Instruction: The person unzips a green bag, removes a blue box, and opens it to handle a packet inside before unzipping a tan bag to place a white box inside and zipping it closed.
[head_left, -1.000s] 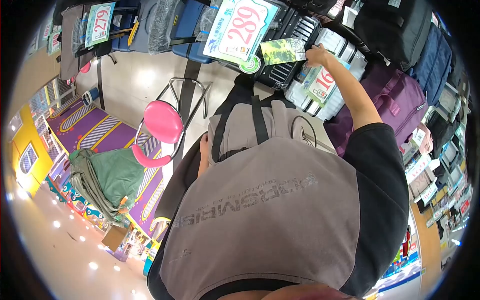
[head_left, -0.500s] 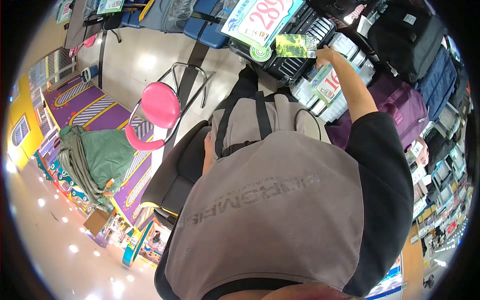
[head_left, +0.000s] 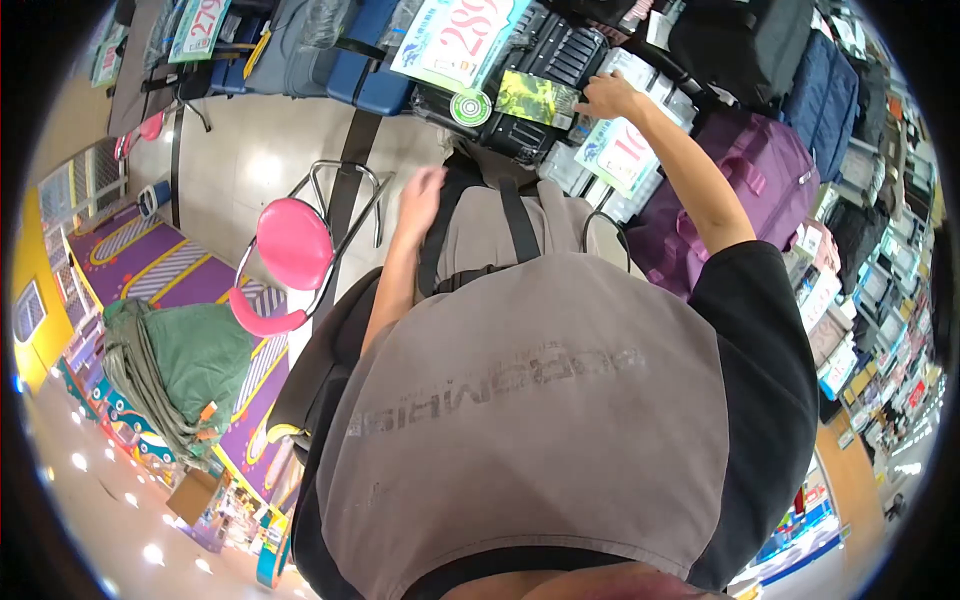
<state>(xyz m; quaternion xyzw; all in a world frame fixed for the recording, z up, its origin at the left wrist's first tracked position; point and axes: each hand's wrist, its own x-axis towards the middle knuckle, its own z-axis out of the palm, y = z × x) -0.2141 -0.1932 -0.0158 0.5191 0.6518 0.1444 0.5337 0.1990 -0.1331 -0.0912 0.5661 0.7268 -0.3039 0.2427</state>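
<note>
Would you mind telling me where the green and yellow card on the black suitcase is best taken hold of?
Probably by its right-hand short edge, coming from the right. The green and yellow card lies flat against the black suitcase, and that edge stands free beside the right hand. Its left end sits close to the round green sticker and the 289 price sign, leaving less room for fingers there.

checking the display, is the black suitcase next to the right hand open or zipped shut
Shut, as far as it shows: the black suitcase has its ribbed shell whole, no gap or lining visible. The right hand holds a green card against it.
</note>
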